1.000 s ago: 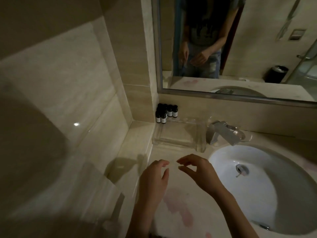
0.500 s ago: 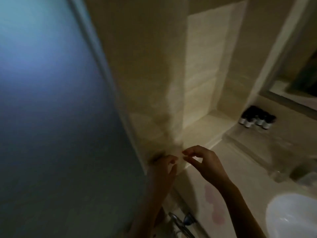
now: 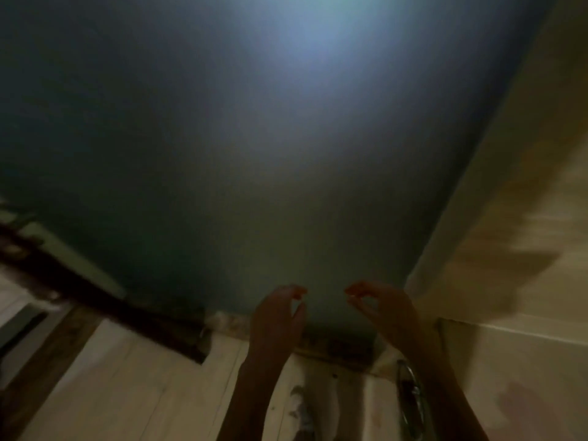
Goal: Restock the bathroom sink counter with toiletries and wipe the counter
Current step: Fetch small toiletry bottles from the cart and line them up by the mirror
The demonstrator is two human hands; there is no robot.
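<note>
The view is dim and blurred. My left hand (image 3: 276, 316) and my right hand (image 3: 381, 310) are raised side by side in front of a dark blue-grey frosted panel (image 3: 254, 154). Both have loosely curled fingers, thumb near the forefinger, and I see nothing in either. A corner of the beige counter (image 3: 515, 361) with a pinkish stain (image 3: 525, 405) shows at the lower right, beside my right forearm. The small toiletry bottles, the clear tray and the sink are out of view.
A beige tiled wall (image 3: 525, 218) rises on the right. A chrome bar (image 3: 409, 399) hangs below the counter's edge. Pale floor tiles (image 3: 127, 393) and a dark threshold strip (image 3: 79, 291) lie at the lower left.
The view has swung left, away from the sink and bottles to the frosted panel and floor. Both hands stay raised and have moved slightly apart.
</note>
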